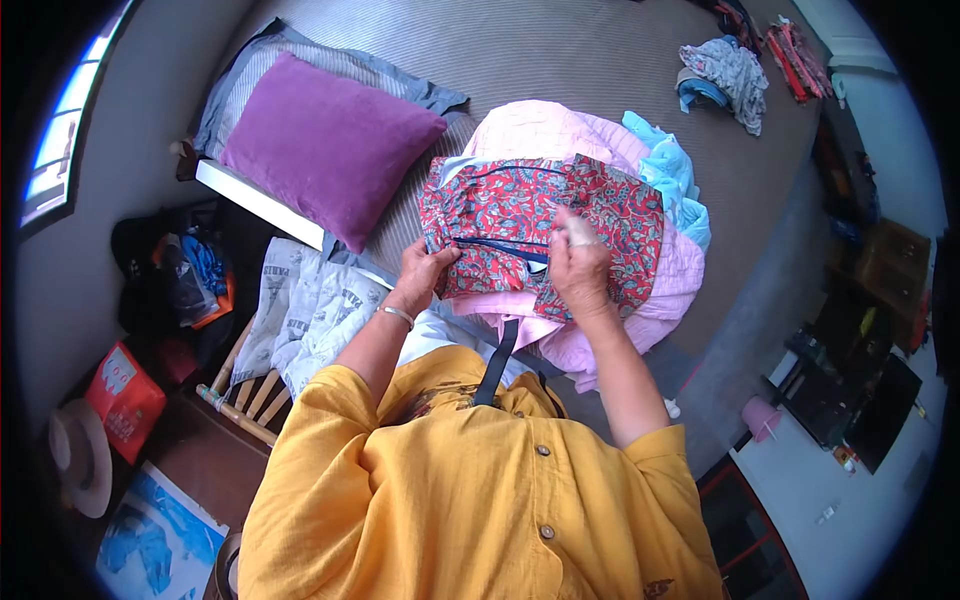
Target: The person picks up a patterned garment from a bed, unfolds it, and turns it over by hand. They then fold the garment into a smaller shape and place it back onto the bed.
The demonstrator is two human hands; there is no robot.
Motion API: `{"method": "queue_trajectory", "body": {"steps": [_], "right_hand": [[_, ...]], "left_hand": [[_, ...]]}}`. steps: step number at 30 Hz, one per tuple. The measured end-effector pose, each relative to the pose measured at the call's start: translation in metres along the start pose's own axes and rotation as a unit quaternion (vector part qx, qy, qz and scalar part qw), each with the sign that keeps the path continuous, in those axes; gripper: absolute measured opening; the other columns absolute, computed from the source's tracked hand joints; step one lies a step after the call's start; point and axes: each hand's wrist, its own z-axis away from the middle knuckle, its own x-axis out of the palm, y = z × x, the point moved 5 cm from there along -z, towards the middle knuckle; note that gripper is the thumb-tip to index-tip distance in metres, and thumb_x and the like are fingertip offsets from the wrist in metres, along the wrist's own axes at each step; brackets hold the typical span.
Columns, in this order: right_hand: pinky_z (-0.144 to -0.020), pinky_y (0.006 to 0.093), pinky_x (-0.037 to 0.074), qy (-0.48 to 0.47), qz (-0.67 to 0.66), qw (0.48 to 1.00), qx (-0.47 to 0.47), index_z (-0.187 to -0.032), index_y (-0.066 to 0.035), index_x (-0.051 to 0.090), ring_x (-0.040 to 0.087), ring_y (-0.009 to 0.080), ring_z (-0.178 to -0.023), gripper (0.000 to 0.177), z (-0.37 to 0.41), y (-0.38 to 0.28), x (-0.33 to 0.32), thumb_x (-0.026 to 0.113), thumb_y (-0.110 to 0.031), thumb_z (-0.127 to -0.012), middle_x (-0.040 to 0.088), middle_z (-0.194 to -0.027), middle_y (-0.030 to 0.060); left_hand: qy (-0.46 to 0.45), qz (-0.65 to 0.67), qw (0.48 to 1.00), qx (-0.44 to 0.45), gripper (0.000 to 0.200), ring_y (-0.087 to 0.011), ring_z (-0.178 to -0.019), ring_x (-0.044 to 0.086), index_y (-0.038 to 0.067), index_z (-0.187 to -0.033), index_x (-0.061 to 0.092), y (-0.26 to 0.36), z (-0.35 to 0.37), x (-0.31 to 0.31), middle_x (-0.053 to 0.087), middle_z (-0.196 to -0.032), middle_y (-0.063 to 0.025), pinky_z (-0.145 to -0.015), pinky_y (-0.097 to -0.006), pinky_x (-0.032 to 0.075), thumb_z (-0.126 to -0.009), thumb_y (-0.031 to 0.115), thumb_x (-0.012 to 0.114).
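Note:
A red floral garment [510, 205] with dark blue trim lies across a pink quilted cloth [545, 125] on the bed. My left hand [425, 272] is closed on the garment's near left edge, thumb on top. Over the garment's right part is my right hand [580, 262], its fingers curled together and slightly blurred; whether it pinches anything is hidden. A light blue cloth [675, 180] lies at the right side of the pink one.
A purple pillow [330, 150] rests on the striped bed [500, 60] at the upper left. Crumpled clothes [735, 80] lie at the upper right. Beside the bed, a chair [245, 405] holds a printed white cloth [310, 315]. A hat [80, 458] is at the lower left.

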Motion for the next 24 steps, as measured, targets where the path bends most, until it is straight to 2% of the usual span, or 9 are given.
{"method": "queue_trajectory", "body": {"steps": [3,6,10,13,17,18,21,22,24], "right_hand": [[-0.073,0.0395,0.051,-0.058,-0.099,0.993,-0.021,-0.114,-0.001,0.056,0.062,0.0334,-0.081,0.037,0.022,-0.026,0.023,0.06,-0.016,-0.081,0.06,-0.096,0.0155],[-0.075,0.039,0.051,-0.106,-0.037,0.992,-0.06,-0.118,-0.002,0.053,0.06,0.0329,-0.087,0.054,0.039,-0.06,0.043,0.07,-0.028,-0.074,0.058,-0.103,0.0145],[-0.074,0.0408,0.051,-0.112,0.054,0.99,-0.068,-0.119,0.0,0.051,0.061,0.0357,-0.082,0.066,0.045,-0.072,0.067,0.075,-0.031,-0.065,0.059,-0.095,0.016],[-0.071,0.0408,0.052,-0.088,0.065,0.992,-0.061,-0.113,0.002,0.054,0.061,0.034,-0.08,0.056,0.04,-0.063,0.084,0.07,-0.025,-0.067,0.059,-0.092,0.0163],[-0.063,0.0388,0.052,-0.045,0.039,0.989,-0.132,-0.096,0.002,0.06,0.062,0.0321,-0.07,0.03,0.032,-0.064,0.072,0.058,-0.009,-0.069,0.059,-0.075,0.0155],[-0.061,0.038,0.052,-0.041,0.031,0.989,-0.141,-0.091,0.001,0.061,0.062,0.032,-0.067,0.024,0.029,-0.067,0.066,0.055,-0.004,-0.068,0.059,-0.071,0.0152],[-0.061,0.0377,0.051,-0.049,0.044,0.985,-0.161,-0.089,0.0,0.061,0.061,0.0318,-0.066,0.021,0.03,-0.07,0.063,0.055,-0.003,-0.069,0.059,-0.07,0.0154],[-0.061,0.0379,0.051,-0.044,0.041,0.986,-0.158,-0.088,0.0,0.061,0.061,0.0318,-0.066,0.02,0.03,-0.071,0.061,0.055,-0.003,-0.069,0.059,-0.069,0.0151],[-0.061,0.0382,0.051,-0.033,0.034,0.988,-0.15,-0.087,-0.001,0.061,0.061,0.0317,-0.065,0.019,0.031,-0.074,0.059,0.054,-0.002,-0.069,0.059,-0.068,0.0145]], "left_hand": [[0.008,0.014,1.0,-0.02,0.02,-0.0166,-0.073,0.064,0.002,-0.1,0.059,-0.001,0.0,-0.001,0.065,-0.087,-0.0078,-0.068,-0.0314,0.052,-0.08,0.002,0.063],[0.015,0.001,1.0,-0.023,0.013,-0.0147,-0.063,0.061,0.002,-0.093,0.06,0.02,0.015,0.013,0.064,-0.079,-0.0062,-0.058,-0.0283,0.051,-0.08,0.005,0.064],[0.041,-0.02,0.998,-0.036,0.006,-0.0136,-0.053,0.058,0.002,-0.08,0.058,0.026,0.019,0.019,0.06,-0.068,-0.0051,-0.047,-0.0257,0.047,-0.08,0.004,0.063],[0.027,0.021,0.998,-0.046,0.007,-0.0139,-0.051,0.057,0.003,-0.077,0.058,0.018,0.015,0.023,0.059,-0.067,-0.0052,-0.047,-0.0254,0.047,-0.08,0.004,0.064],[0.039,-0.016,0.997,-0.069,0.009,-0.013,-0.052,0.057,0.004,-0.075,0.059,0.018,0.006,0.019,0.06,-0.066,-0.0039,-0.046,-0.0267,0.047,-0.082,0.01,0.062],[-0.002,-0.002,0.997,-0.078,0.009,-0.0167,-0.062,0.061,0.003,-0.085,0.059,0.015,-0.004,0.016,0.063,-0.074,-0.0069,-0.056,-0.0306,0.051,-0.085,0.011,0.058],[0.025,0.111,0.991,-0.068,0.015,-0.0224,-0.075,0.064,0.001,-0.097,0.057,0.018,-0.03,0.012,0.064,-0.086,-0.011,-0.071,-0.0369,0.054,-0.086,0.011,0.054],[0.022,0.16,0.985,-0.055,0.021,-0.0267,-0.086,0.064,0.0,-0.105,0.054,0.02,-0.039,0.012,0.064,-0.094,-0.0136,-0.083,-0.0422,0.052,-0.086,0.009,0.052],[0.026,0.195,0.979,-0.059,0.012,-0.0235,-0.081,0.064,0.0,-0.095,0.057,0.024,-0.05,0.011,0.064,-0.088,-0.0116,-0.078,-0.0384,0.053,-0.085,0.006,0.054]]}}
